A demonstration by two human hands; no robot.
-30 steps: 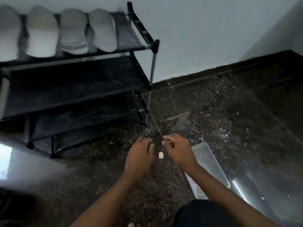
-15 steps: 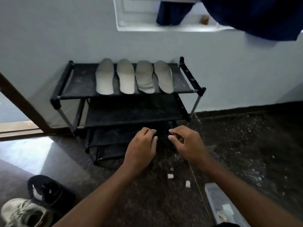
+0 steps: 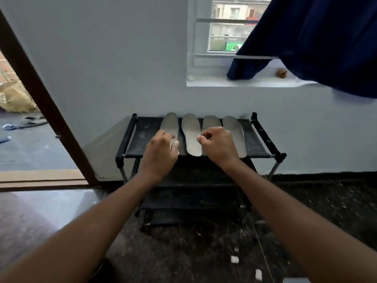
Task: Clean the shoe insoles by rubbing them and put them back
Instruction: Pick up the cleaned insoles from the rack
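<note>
Four insoles (image 3: 191, 133) lay on the rack (image 3: 255, 144) top, long axes twelve-to-six. Left hand (image 3: 161, 154) sat nearest, fingers curled over the leftmost insole (image 3: 169, 124) heel at twelve, grip unclear. Right hand (image 3: 218, 146) clenched, empty.

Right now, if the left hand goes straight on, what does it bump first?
Probably the leftmost insole on the rack; the left hand looks right at its near end, though depth is unclear.

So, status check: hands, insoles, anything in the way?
Left hand over leftmost insole, grip unclear. Right hand curled, apparently empty. All four lie on rack top. Nothing blocking.
</note>
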